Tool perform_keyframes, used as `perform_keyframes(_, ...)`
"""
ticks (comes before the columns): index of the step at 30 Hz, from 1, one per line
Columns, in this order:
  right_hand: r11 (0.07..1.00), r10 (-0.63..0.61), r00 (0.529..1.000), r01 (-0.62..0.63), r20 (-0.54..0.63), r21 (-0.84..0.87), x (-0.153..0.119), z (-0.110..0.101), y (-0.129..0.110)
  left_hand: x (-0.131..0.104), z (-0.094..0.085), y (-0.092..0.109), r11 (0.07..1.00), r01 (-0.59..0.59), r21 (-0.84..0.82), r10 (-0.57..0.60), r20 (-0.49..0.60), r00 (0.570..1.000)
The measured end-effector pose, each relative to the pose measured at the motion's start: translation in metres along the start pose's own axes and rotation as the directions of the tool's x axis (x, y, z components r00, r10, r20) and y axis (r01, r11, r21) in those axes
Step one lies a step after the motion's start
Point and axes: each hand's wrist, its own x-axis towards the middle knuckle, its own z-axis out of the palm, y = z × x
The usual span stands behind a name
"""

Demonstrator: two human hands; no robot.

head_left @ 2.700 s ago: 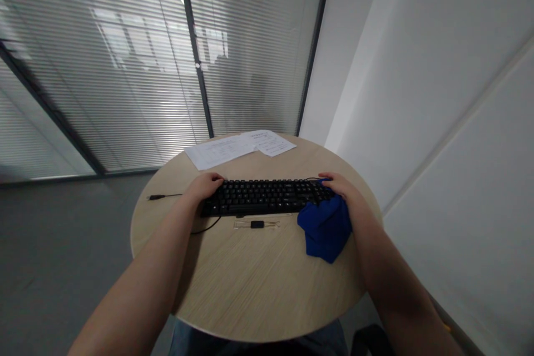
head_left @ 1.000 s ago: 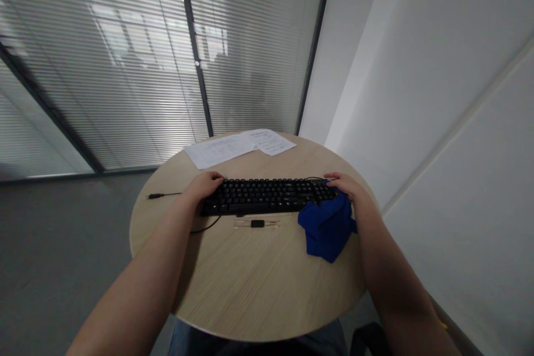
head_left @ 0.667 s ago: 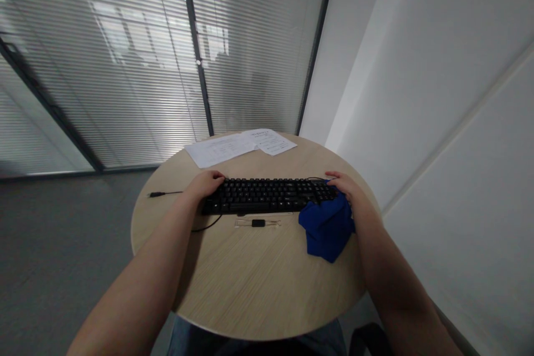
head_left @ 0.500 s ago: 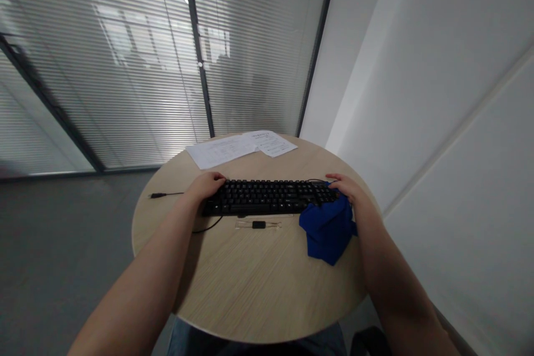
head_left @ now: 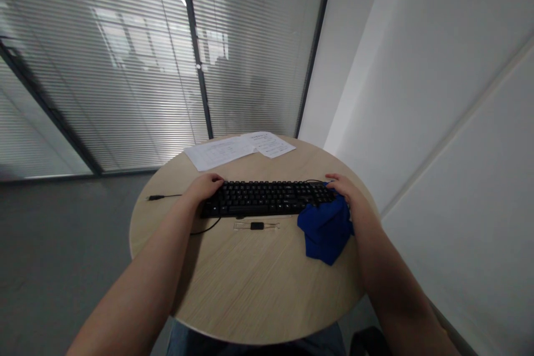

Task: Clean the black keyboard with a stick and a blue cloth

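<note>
Keyboard (head_left: 267, 198) flat on table (head_left: 258, 289), blue cloth (head_left: 325, 228) at right end, most keys uncovered, plug (head_left: 156, 197) unconnected.
Left hand (head_left: 204, 184) gripped left end; right hand (head_left: 342, 186) touched cloth, fingers partly extended, grip unclear. Papers (head_left: 221, 152) lay beyond; print illegible, no brand readable.

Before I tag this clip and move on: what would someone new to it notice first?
Probably the bright blue cloth, bunched over the right end of the black keyboard by the right hand. Next comes the keyboard itself, lying across the round wooden table with the left hand at its other end. Beyond it, white papers lie near the table's far edge.
</note>
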Motion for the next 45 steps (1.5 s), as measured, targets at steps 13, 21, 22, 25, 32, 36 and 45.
perform_keyframes(13,0.999,-0.041,0.998,0.039,-0.054,-0.031,0.0,0.0,0.001,0.003,0.003,-0.002,1.0,0.022,-0.022,-0.022,-0.01,1.0)
perform_keyframes(21,0.994,-0.084,0.993,0.078,-0.087,-0.072,0.003,0.0,0.001,0.005,0.004,-0.004,1.0,0.007,-0.017,-0.008,-0.007,1.0)
perform_keyframes(22,0.994,-0.095,0.991,0.088,-0.093,-0.068,0.004,0.0,0.001,0.004,0.004,-0.003,1.0,0.009,-0.022,-0.009,-0.006,1.0)
perform_keyframes(25,0.984,-0.141,0.985,0.129,-0.103,-0.12,0.004,-0.001,0.001,0.003,0.003,-0.002,1.0,0.009,-0.027,-0.009,-0.009,1.0)
perform_keyframes(32,0.957,-0.193,0.972,0.156,-0.136,-0.244,0.002,-0.005,-0.005,0.003,0.002,-0.002,1.0,0.011,-0.001,-0.011,0.001,1.0)
perform_keyframes(36,0.944,-0.229,0.959,0.178,-0.165,-0.277,-0.001,-0.001,-0.009,0.003,0.003,-0.001,1.0,0.015,-0.003,-0.015,-0.001,1.0)
perform_keyframes(45,0.917,-0.247,0.958,0.181,-0.148,-0.357,-0.003,0.003,-0.008,0.001,0.002,0.0,1.0,0.009,0.001,-0.009,-0.004,1.0)
